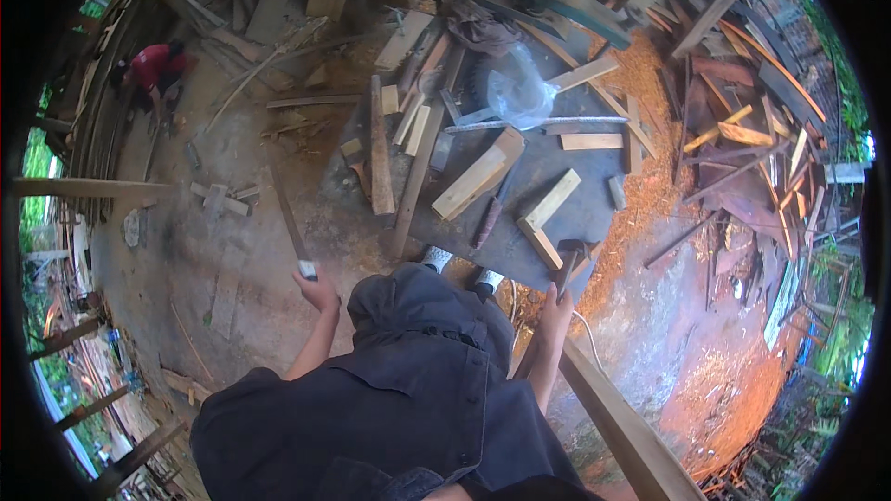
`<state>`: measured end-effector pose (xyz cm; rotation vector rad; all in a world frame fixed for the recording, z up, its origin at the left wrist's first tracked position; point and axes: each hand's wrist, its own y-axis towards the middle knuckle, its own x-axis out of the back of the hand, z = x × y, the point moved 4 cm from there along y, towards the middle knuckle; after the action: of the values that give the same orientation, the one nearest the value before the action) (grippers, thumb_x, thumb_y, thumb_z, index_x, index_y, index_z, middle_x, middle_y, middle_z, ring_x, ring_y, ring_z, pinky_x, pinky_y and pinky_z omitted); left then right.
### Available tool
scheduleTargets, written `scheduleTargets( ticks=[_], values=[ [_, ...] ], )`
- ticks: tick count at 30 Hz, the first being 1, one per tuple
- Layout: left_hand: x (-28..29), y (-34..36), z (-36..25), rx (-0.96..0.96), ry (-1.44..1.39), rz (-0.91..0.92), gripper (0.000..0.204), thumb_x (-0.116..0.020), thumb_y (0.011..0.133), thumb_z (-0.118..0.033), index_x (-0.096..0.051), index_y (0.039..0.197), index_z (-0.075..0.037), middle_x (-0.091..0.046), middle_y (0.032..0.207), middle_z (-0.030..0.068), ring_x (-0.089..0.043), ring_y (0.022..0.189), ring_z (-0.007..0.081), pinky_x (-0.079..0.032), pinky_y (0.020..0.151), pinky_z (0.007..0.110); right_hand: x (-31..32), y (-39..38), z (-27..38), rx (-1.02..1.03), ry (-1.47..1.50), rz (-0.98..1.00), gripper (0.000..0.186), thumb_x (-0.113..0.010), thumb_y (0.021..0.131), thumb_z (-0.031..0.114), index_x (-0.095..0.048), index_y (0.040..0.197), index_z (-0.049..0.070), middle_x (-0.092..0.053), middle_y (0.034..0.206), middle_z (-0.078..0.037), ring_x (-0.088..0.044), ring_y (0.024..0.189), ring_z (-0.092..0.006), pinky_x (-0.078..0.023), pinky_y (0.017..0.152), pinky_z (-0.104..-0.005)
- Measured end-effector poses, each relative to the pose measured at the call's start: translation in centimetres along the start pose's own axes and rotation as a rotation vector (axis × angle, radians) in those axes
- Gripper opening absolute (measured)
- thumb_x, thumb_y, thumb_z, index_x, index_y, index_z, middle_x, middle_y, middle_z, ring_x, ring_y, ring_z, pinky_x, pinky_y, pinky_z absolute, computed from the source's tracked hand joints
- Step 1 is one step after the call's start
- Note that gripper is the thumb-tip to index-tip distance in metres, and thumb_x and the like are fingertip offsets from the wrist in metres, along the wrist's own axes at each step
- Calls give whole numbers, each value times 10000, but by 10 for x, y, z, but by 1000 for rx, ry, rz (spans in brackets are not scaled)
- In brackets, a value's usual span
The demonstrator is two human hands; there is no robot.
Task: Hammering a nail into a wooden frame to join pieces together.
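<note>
white-ended brown strip [290, 221], dark tool [565, 269], orange sawdust [640, 83], red shirt [151, 67]

1. I can't make out what the small white thing [307, 269] in the left hand [320, 292] is, or whether the dark strip [289, 215] beyond joins it.
2. The right hand [556, 308] covers part of a dark tool [565, 273], its kind unclear to me.
3. That person in red [153, 67] is too small for me to read the hands.
4. Clear plastic [522, 91] blurs whatever lies under it.
5. The lower edge cuts off the long beam [627, 419].
</note>
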<state>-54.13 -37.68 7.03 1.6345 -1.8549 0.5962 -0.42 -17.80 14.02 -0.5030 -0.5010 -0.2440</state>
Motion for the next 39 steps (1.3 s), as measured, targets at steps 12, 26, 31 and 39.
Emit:
scheduleTargets(
  ticks=[12,26,31,39],
  values=[
    [42,-56,228,928,277,545,250,-636,913,-110,-704,1076,67,-758,967,210,-752,839,382,-574,706,512,-25,-14,33,-70,144,69,262,-618,1116,293,-567,1074,40,-484,674,35,-441,482,-60,-342,420,-263],
    [-27,29,204,710,166,819,200,-632,921,-157,-722,858,11,-695,765,143,-674,635,264,-515,535,456,-46,-29,26,-61,69,100,348,-640,1094,303,-641,1055,-43,-587,711,-79,-555,588,-154,-446,543,-384],
    [-42,49,180,718,114,788,128,-638,893,-110,-711,890,-6,-692,758,159,-675,598,282,-509,518,449,-42,-35,19,-19,14,16,351,-637,1089,308,-640,1031,-38,-612,696,-91,-582,593,-184,-458,554,-396],
    [-62,61,165,541,190,845,222,-682,866,-129,-714,974,62,-727,843,176,-722,684,304,-557,598,464,-36,-49,14,-126,129,64,306,-608,1103,302,-626,1052,1,-547,645,-32,-542,472,-146,-414,418,-352]
  ],
)
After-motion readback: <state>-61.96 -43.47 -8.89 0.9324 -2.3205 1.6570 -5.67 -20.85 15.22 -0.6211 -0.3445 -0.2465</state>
